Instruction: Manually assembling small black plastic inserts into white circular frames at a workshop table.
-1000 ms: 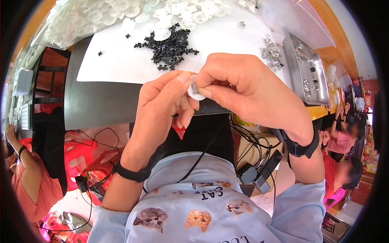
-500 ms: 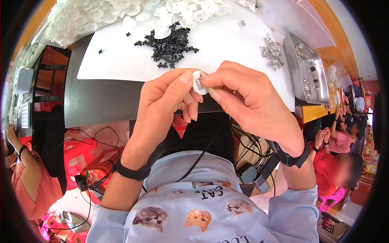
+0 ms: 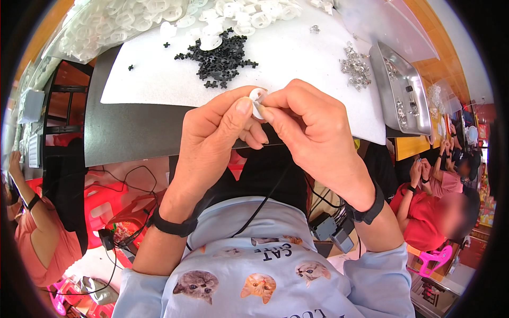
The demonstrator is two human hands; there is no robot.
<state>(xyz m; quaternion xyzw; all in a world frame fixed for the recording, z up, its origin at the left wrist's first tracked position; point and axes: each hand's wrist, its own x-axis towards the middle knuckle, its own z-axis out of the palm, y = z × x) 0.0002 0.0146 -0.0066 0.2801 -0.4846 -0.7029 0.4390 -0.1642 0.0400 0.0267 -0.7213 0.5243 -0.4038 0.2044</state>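
Between my two hands, over the near edge of the table, is a small round white plastic part (image 3: pixel 257 97). My left hand (image 3: pixel 220 119) pinches its left side between thumb and forefinger, other fingers curled below. With thumb and forefinger together, my right hand (image 3: pixel 310 119) presses at the part's right side. A small light-coloured piece seems to be at those fingertips, mostly hidden. Beyond my hands lies a pile of black cross-shaped plastic pieces (image 3: pixel 220 61), with a white round part (image 3: pixel 210 42) on top. Small shiny metal pieces (image 3: pixel 355 67) are heaped to the right.
A clear bag of white round parts (image 3: pixel 114 29) stands at the far left, with more loose ones (image 3: pixel 254 16) beside it. A metal tray (image 3: pixel 379 79) holding small pieces sits at the right. White sheeting (image 3: pixel 148 79) covers the dark tabletop (image 3: pixel 122 132). Other people sit on both sides.
The white round part has tilted and shifted slightly up and left in my fingers. My right hand's fingertips and wrist have moved a little left.
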